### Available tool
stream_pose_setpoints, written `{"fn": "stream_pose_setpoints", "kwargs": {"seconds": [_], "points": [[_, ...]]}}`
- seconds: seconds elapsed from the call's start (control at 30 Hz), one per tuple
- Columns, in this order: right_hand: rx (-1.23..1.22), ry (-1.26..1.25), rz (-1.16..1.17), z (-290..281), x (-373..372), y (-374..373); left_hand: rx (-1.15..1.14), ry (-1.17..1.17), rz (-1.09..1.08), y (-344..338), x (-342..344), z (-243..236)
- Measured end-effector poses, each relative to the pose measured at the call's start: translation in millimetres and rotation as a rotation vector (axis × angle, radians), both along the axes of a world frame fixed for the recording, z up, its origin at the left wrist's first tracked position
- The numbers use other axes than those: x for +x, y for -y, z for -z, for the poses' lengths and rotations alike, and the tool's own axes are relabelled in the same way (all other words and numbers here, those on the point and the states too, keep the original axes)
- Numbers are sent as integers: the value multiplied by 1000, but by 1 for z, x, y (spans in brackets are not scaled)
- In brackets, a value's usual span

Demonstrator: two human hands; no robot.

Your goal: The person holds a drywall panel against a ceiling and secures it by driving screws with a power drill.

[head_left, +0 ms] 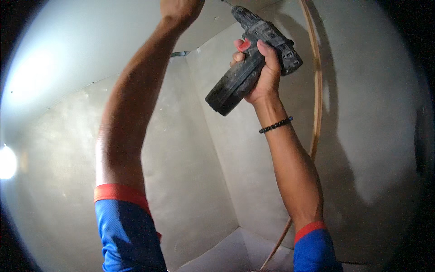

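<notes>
My right hand [268, 75] is wrapped round the handle of a dusty black cordless drill [235, 84] with a red trigger. The drill is tilted, its chuck up toward the ceiling [113, 34] and its battery end down to the left. A thin bit [227, 3] sticks out of the chuck and meets the upper edge of the picture. My left hand [182, 10] is raised high, left of the drill's front end. Its fingers are cut off by the upper edge, so whatever they touch is hidden.
Grey plastered walls [181, 172] meet in a corner ahead. A long, thin wooden strip [317, 90] runs from the ceiling down behind my right forearm. A small metal piece [179, 54] sits at the ceiling edge. A bright lamp [7, 162] shines at the far left.
</notes>
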State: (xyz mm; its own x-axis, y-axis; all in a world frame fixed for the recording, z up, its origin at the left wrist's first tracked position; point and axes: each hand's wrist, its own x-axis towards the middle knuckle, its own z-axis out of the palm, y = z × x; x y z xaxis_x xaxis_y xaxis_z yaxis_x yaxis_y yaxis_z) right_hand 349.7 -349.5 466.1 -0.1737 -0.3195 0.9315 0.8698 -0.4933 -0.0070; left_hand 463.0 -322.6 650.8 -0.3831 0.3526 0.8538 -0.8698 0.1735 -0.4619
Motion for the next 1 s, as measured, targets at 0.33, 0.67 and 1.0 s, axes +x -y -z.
{"fn": "stream_pose_setpoints", "kwargs": {"seconds": [0.33,0.67,1.0], "points": [[9,-1,-127,-18,18,38,-311,193,-553,-78,-58,-24],[-48,45,-222,-43,32,63,-331,221,-652,-84,-56,-45],[-59,-44,-167,-48,40,76,-405,196,-661,-75,-55,-50]]}}
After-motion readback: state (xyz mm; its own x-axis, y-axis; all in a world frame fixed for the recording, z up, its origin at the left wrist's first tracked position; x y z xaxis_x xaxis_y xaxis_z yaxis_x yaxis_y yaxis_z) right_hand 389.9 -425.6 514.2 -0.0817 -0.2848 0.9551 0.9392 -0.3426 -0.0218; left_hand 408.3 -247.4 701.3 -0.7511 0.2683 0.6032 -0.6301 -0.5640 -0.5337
